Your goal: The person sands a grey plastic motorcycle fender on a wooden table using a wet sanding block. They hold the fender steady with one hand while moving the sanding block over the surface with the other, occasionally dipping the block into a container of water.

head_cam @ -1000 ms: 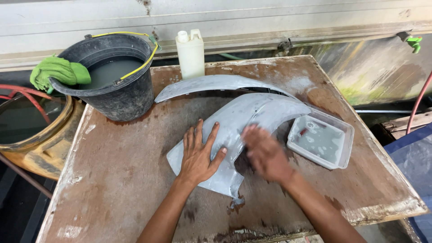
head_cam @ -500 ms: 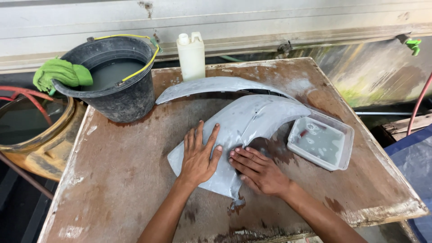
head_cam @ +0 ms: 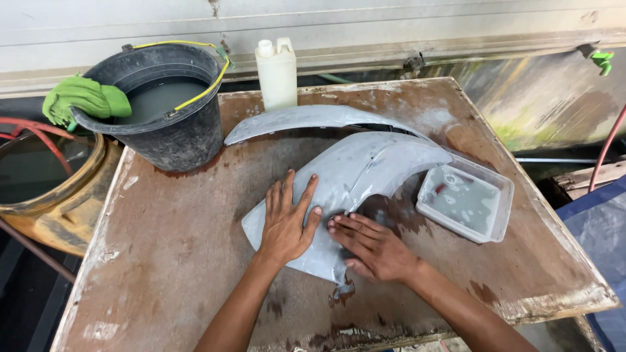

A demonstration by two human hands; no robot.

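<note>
- Now the left hand [head_cam: 285,225] lies flat, fingers spread, its grip open, pressing on the grey curved panel [head_cam: 352,186] at the bench's [head_cam: 169,261] centre.
- Just beside it at 3 o'clock, the right hand [head_cam: 375,248] rests palm down on the panel's lower edge, fingers stretched toward 9 o'clock, grasping nothing.
- A second grey curved piece [head_cam: 306,119] lies at 12 o'clock of the panel.
- At 3 o'clock sits a clear tray [head_cam: 464,199] of cloudy water.
- A black bucket [head_cam: 166,111] with a green cloth [head_cam: 85,98] stands at 10 o'clock, a white jug [head_cam: 276,75] beside it.
</note>
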